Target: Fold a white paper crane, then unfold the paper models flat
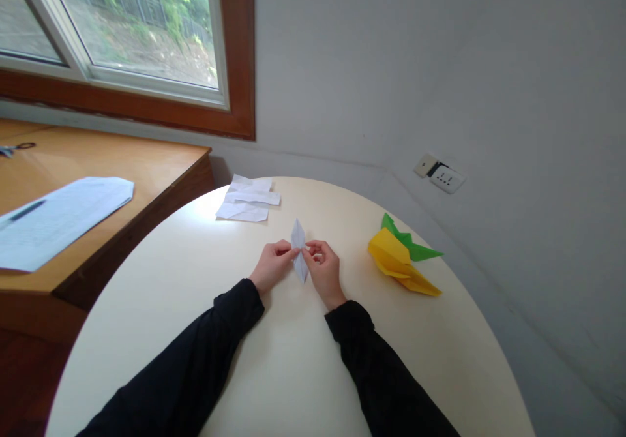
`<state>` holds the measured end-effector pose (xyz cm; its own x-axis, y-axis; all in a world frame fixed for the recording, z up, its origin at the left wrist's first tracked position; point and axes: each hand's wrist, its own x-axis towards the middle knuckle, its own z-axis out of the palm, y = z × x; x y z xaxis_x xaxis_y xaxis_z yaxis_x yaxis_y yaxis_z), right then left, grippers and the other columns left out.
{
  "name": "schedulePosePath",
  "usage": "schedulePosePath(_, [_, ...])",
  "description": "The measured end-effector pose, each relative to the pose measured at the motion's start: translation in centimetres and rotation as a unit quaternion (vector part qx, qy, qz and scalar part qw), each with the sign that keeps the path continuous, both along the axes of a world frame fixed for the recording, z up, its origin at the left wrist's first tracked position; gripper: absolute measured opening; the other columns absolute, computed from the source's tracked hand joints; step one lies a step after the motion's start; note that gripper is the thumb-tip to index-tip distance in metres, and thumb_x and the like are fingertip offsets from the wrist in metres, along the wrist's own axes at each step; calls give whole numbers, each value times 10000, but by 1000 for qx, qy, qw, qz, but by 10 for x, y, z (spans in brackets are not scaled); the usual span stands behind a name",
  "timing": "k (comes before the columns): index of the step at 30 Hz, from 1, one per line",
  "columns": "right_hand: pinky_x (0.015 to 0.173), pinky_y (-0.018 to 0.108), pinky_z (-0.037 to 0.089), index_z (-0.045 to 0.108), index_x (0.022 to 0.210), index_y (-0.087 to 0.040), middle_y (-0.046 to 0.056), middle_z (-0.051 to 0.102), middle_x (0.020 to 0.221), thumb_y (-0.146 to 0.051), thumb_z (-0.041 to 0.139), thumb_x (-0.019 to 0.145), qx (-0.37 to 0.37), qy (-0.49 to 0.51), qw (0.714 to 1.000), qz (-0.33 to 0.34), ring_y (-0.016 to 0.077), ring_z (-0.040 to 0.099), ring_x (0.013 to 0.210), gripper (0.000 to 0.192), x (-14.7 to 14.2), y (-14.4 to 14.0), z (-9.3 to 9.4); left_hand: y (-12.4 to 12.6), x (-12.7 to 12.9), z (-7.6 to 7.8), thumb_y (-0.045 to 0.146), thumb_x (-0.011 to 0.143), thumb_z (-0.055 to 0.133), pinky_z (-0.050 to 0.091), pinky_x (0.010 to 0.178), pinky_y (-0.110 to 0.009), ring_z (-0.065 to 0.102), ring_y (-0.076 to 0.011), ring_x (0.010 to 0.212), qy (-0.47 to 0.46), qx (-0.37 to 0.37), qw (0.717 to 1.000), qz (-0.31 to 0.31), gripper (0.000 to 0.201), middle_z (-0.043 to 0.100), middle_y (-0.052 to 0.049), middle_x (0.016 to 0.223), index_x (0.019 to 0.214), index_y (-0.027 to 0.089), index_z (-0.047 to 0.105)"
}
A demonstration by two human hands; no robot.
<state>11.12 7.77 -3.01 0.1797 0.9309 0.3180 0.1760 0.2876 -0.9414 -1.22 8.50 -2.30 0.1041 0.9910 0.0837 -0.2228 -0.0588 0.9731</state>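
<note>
A small piece of folded white paper [298,231], narrow and pointed at both ends, is held upright lengthwise over the middle of the round table. My left hand [274,265] pinches its left edge near the centre, thumb on top. From the other side my right hand [323,269] grips the right edge, its thumb close to the left thumb. The fingers behind the paper are partly hidden. To the right lie a yellow folded paper piece [391,252] and a green folded paper piece [415,249], touching or overlapping.
Several white paper pieces [244,212] lie at the far left of the white round table [161,332]. On the wooden desk [147,156] at left are a paper sheet [78,209], a pen [28,210] and scissors [19,147]. A wall socket [447,178] is at right.
</note>
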Motion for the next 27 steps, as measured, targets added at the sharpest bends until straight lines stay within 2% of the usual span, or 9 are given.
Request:
schedulePosePath(10, [496, 229, 399, 541, 714, -179, -15, 517, 642, -288, 597, 668, -13, 6, 1000, -4, 117, 496, 574, 132, 0, 0, 1, 3, 1, -5, 322, 618, 708, 360, 589, -247, 474, -127, 618, 32, 44, 998, 13, 206, 552, -25, 672, 516, 154, 644])
schedulePosePath(14, [504, 228, 387, 527, 713, -181, -18, 507, 649, -270, 584, 674, -5, -16, 1000, -11, 116, 483, 583, 112, 0, -1, -1, 4, 0, -6, 313, 640, 690, 327, 549, -245, 433, -114, 565, 68, 55, 996, 20, 210, 509, -1, 591, 514, 151, 644])
schedulePosePath(19, [521, 234, 387, 517, 720, -185, -17, 509, 659, -248, 562, 685, 6, -46, 999, -14, 120, 483, 597, 86, -1, -2, -1, 2, 1, -4, 345, 641, 681, 300, 526, -246, 401, -106, 527, 65, 41, 997, 9, 256, 489, 18, 520, 493, 149, 612])
schedulePosePath(27, [552, 243, 394, 516, 754, -186, -12, 540, 687, -231, 555, 705, 29, -88, 995, -33, 132, 518, 637, 77, -2, -3, -1, 0, 0, 2, 371, 673, 626, 305, 537, -243, 402, -103, 536, 97, 51, 994, -21, 284, 480, 21, 518, 520, 135, 581])
